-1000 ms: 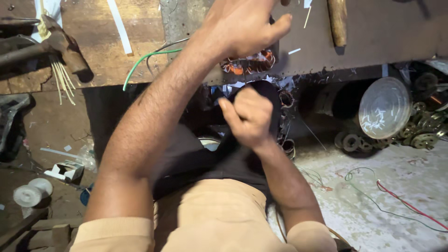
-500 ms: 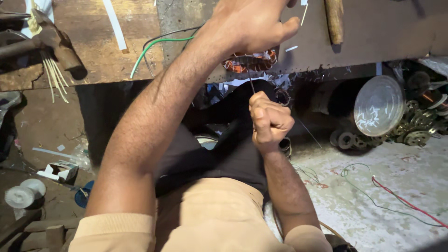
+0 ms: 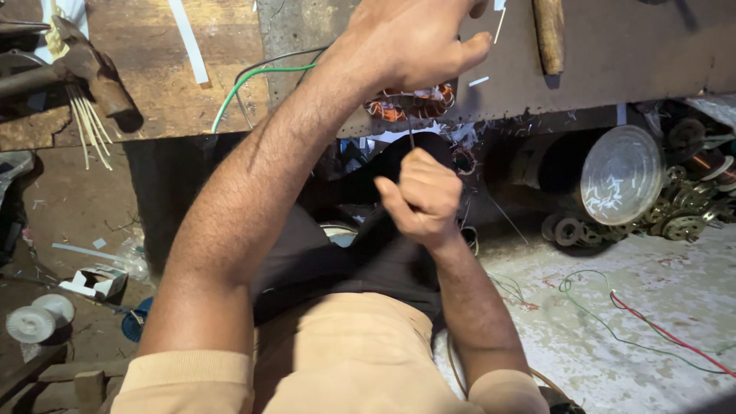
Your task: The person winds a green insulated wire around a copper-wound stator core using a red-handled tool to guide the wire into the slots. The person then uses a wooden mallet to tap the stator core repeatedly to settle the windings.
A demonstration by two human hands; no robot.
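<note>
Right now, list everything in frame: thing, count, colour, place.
copper winding: 1, orange, bench edge under the left hand
thin wire: 1, dark, from winding down to right fist
workbench: 1, brown, across top
hammer: 1, rusty brown, bench top left
white sticks: bundle, pale, beside hammer
green cable: 1, green, on bench
wooden handle: 1, tan, bench top right
round clear lid: 1, clear, under bench at right
metal discs: heap, brassy, far right
red wire: 1, red, floor right
white spool: 1, white, floor left
left hand: on winding
right hand: fisted on wire
</note>
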